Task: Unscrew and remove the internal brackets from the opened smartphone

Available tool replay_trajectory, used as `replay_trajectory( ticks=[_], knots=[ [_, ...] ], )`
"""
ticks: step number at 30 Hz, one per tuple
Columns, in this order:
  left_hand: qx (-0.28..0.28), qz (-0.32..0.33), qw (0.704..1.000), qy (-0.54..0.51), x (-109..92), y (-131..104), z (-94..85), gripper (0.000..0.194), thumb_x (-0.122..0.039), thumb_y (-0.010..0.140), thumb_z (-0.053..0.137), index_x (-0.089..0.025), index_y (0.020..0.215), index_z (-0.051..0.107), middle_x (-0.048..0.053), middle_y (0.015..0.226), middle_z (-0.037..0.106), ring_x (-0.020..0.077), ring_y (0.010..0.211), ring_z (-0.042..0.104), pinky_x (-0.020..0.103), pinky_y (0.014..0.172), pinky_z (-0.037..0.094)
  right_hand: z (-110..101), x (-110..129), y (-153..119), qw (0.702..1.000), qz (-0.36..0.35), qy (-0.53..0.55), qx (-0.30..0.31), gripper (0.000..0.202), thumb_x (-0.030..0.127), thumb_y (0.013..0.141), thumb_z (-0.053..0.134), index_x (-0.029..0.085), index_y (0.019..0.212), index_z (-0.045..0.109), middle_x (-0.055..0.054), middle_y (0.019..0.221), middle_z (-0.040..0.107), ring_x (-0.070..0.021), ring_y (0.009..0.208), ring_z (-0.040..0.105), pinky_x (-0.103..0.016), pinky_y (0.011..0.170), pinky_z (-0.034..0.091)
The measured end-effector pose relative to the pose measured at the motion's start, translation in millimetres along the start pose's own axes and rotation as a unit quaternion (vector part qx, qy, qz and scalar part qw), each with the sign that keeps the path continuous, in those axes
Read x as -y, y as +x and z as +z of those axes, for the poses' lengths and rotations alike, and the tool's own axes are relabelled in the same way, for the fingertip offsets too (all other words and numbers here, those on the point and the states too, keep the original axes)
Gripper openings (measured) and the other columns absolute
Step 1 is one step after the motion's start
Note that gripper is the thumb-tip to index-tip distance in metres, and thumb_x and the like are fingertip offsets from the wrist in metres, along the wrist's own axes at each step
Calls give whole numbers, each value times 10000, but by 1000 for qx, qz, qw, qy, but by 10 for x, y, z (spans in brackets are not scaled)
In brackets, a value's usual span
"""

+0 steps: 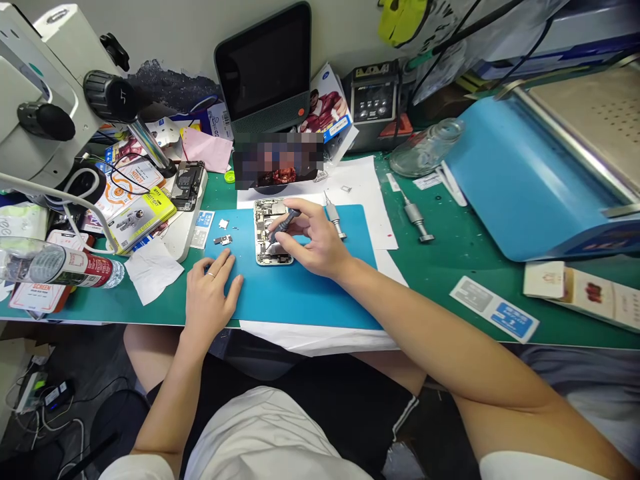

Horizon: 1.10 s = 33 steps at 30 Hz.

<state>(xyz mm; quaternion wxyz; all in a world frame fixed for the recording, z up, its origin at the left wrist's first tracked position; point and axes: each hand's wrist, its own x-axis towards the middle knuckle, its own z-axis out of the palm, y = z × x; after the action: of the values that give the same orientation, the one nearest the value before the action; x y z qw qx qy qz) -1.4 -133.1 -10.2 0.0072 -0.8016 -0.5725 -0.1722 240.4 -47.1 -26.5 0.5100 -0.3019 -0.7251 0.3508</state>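
Observation:
An opened phone (261,230) with its inner parts exposed lies on the blue mat (310,300). Over its right side, my right hand (317,240) grips a dark screwdriver (286,225) between thumb and fingers, its tip pointing down at the phone. My left hand (213,287) rests on the mat's left edge with fingers apart, holding nothing. Just beyond its fingertips is a small metal phone part (223,240), with a silver piece (224,224) behind it. A second screwdriver (335,219) lies right of the phone, partly behind my right hand.
Another screwdriver (414,217) lies on the green mat, near a glass jar (427,150) and a large blue machine (525,180). A plastic bottle (75,265), a microscope stand (150,143) and boxes crowd the left. A dark screen device (267,73) stands behind.

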Motion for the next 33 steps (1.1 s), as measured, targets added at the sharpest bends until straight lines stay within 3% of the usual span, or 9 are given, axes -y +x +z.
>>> replay_trajectory(
  ticks=[21, 33],
  knots=[
    [1, -22, 1000, -13, -2, 8, 3, 433, -364, 1047, 528, -179, 1426, 628, 59, 1504, 606, 333, 1198, 530, 519, 1044, 484, 10, -2, 3, 1000, -18, -5, -3, 485, 264, 1008, 594, 333, 1437, 380, -18, 1054, 717, -181, 952, 747, -350, 830, 696],
    [1, -26, 1000, -16, -12, 10, 1, 431, -375, 1053, 511, -189, 1422, 632, 53, 1502, 610, 323, 1197, 531, 518, 1062, 478, 7, -6, -6, 1000, 3, -18, 4, 464, 317, 1017, 576, 301, 1428, 361, -36, 1066, 729, -195, 962, 750, -362, 835, 689]
  ],
)
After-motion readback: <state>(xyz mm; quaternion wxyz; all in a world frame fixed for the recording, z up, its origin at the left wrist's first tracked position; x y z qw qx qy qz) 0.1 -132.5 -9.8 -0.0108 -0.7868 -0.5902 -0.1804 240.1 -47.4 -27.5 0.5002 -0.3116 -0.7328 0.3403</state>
